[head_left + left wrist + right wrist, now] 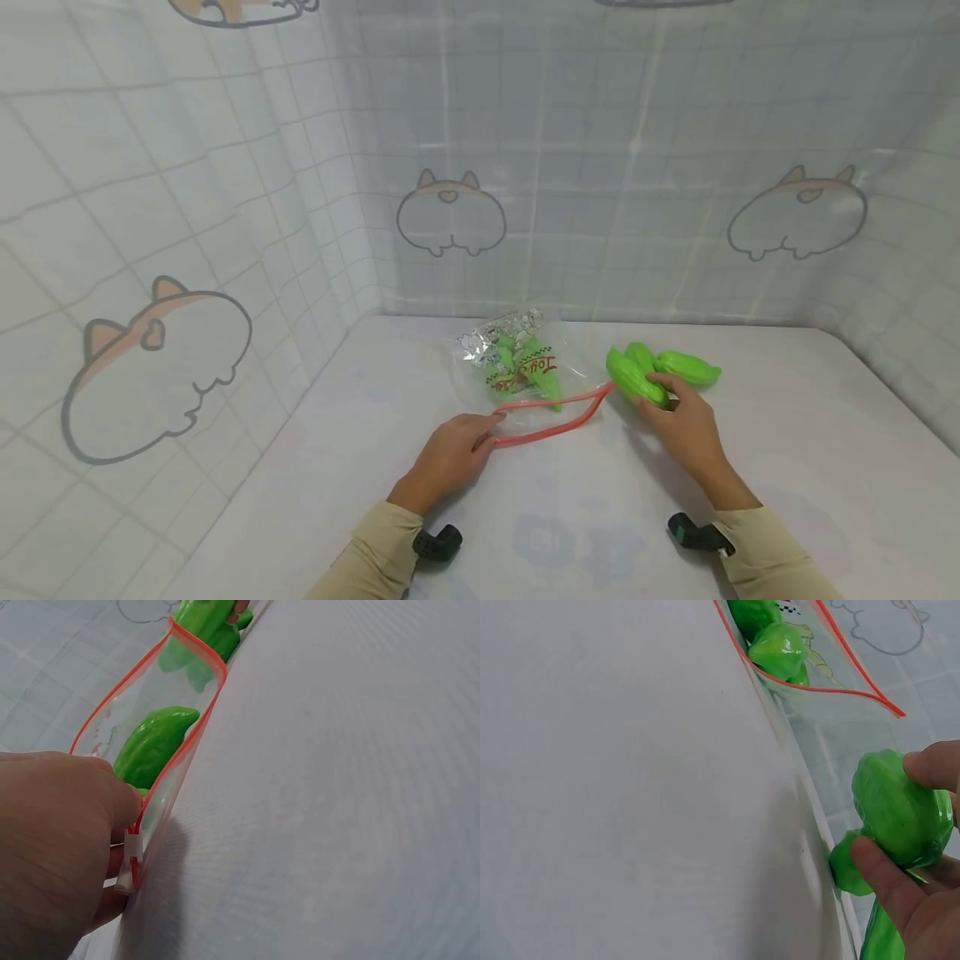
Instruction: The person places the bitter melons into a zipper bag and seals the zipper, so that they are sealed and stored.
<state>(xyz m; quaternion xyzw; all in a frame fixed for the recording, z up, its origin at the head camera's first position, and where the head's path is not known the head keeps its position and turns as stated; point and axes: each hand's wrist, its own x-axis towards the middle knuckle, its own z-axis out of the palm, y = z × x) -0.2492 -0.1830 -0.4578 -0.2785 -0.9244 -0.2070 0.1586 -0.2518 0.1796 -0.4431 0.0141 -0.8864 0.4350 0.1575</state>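
Note:
My left hand [452,457] pinches the near corner of a clear zip bag [546,432] with a red edge, and its mouth gapes toward me. Inside the bag lie several green bitter melons [154,746], seen through the printed plastic. To the right of the bag, my right hand [688,433] holds a bumpy green bitter melon [900,806] between thumb and fingers. Just behind that one, two more bitter melons [688,367] rest on the table. In the left wrist view, a white slider [133,846] sits on the red edge beside my left fingers.
A white table [540,508] spreads under everything. Pale checked curtains [570,150] with cartoon dog prints stand along the back and both sides. Dark wrist devices [437,543] are on both forearms, over beige sleeves.

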